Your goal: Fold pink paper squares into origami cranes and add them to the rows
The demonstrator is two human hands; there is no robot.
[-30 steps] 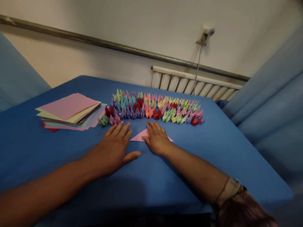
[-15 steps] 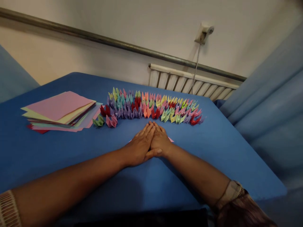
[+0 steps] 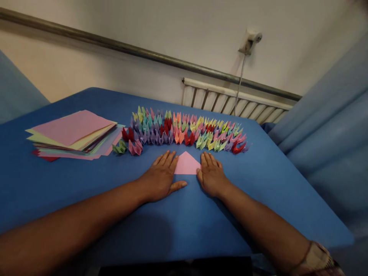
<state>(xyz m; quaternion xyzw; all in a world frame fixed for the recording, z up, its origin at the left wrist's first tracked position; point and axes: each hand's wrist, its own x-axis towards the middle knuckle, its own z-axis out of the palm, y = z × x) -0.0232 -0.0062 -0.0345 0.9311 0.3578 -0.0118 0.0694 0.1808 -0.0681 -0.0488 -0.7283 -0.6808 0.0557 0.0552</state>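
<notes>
A pink sheet of paper [image 3: 187,165], folded to a triangle with its point away from me, lies flat on the blue table. My left hand [image 3: 161,174] rests flat over its left end, fingers stretched out and thumb spread toward the middle. Over the right end lies my right hand [image 3: 212,173], also flat, with its thumb at the paper's edge. Both hands cover the triangle's side corners. Just beyond the paper stand rows of small folded paper cranes [image 3: 179,132] in many colours.
On the left sits a stack of coloured paper sheets [image 3: 74,128], pink on top. The blue table [image 3: 138,234] reaches back toward a wall with a metal rail [image 3: 149,56] and a radiator [image 3: 218,100]. A light blue curtain [image 3: 330,153] hangs at the right.
My hands were together, one overlapping the other, over the middle of the pink paper. They have slid apart to its two ends, uncovering the triangle's centre.
</notes>
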